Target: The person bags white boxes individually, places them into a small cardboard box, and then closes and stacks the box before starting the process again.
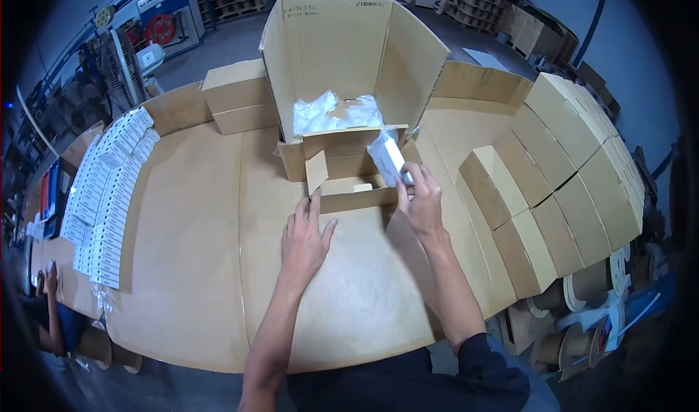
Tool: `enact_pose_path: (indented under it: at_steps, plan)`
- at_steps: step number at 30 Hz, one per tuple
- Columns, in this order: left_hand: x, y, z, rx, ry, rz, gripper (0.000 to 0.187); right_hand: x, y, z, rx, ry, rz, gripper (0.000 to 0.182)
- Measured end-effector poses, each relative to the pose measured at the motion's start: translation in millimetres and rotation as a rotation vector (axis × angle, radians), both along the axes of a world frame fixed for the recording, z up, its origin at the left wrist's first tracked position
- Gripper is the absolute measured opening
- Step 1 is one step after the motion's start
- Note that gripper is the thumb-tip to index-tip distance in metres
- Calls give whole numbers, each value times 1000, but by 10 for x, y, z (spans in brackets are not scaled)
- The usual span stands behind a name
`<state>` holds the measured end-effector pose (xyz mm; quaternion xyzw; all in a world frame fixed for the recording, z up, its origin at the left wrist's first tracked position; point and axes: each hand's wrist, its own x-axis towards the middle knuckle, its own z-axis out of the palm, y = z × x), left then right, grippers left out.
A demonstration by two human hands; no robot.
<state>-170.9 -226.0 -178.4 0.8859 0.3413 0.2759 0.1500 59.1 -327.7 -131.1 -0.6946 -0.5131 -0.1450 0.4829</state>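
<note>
Our right fingers (405,180) are clamped around a small white packet (386,157) wrapped in clear plastic, held tilted just above the near edge of a small open carton (348,170). Our right hand (421,206) hovers at that carton's right corner. Our left fingers (312,206) are spread apart and lie flat, holding nothing; the left hand (306,241) presses on the cardboard sheet right in front of the small carton, its fingertips touching the carton's near flap.

Inside the small carton we see only one pale item and otherwise bare cardboard, so we judge the filling to be at an early stage: the packet in hand is not yet set down, and most of the room is unfilled. Behind it stands a big open box (342,55) with its flaps up, and a heap of plastic-wrapped packets (331,112) lies at its bottom, so plenty of stock is left to move.

Further out, on the cardboard-covered counter (189,252), rows of small white labelled boxes (109,193) lie along the left edge. A closed carton (237,95) sits left of the big box, and a stack of closed brown cartons (561,171) fills the right side. Another person's arm (49,303) shows at the far left, well apart from our hands.
</note>
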Motion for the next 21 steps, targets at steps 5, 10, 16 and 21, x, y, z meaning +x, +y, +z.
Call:
enact_pose_path:
  at_steps: [5, 10, 16, 21]
  plan:
    - [12, -38, -13, -14, -22, 40, 78, 61, 85, -52, -59, -59, -94, 19]
    - [11, -60, -43, -9, -31, 43, 79, 114, 142, -159, -97, -60, -204, 17]
    - [33, -61, -83, 13, -28, 48, 76, 153, 207, -282, -176, -32, -270, 10]
    - [21, -25, -115, 123, -52, -7, 78, 134, 224, -243, -237, -16, -325, 6]
